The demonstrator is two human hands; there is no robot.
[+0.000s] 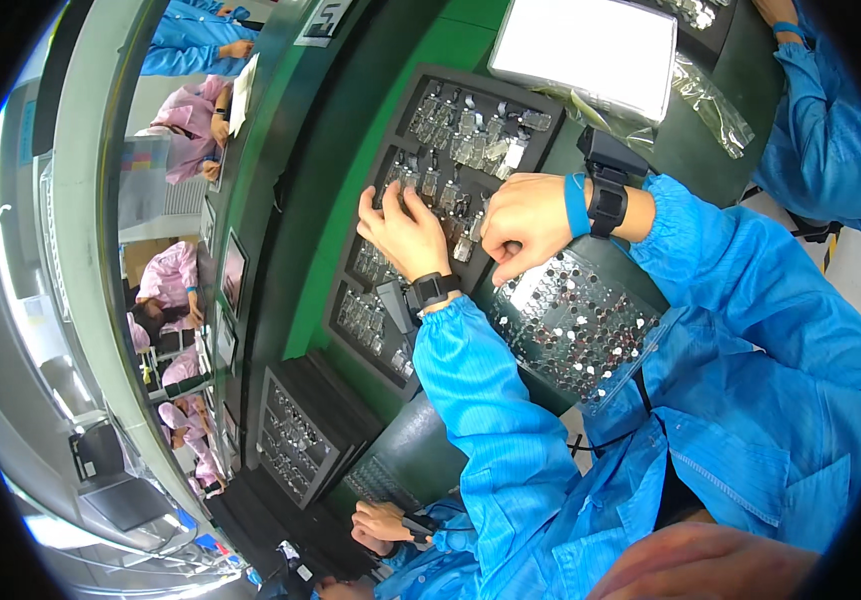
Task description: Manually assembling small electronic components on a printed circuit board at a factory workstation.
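A black compartment tray (386,163) lies in front of me, holding many small clear and silvery parts (475,140) with dark tips. Over its middle compartments is my left hand (405,235), fingers apart and bent down among the parts. I cannot see anything gripped in it. My right hand (530,222) is at the tray's right edge, with its fingers curled inward; whatever they may hold is hidden. Just below that hand, a clear plastic tray (525,345) carries many small round pieces in silver, white and dark red. Both wrists wear black strapped devices, and the right also has a blue band.
A white box-like item (585,55) and clear plastic wrapping (710,105) lie at the far side. Stacked black trays (320,430) stand at the left. Co-workers' hands (380,522) show at the lower left, and a blue sleeve (820,130) at the upper right.
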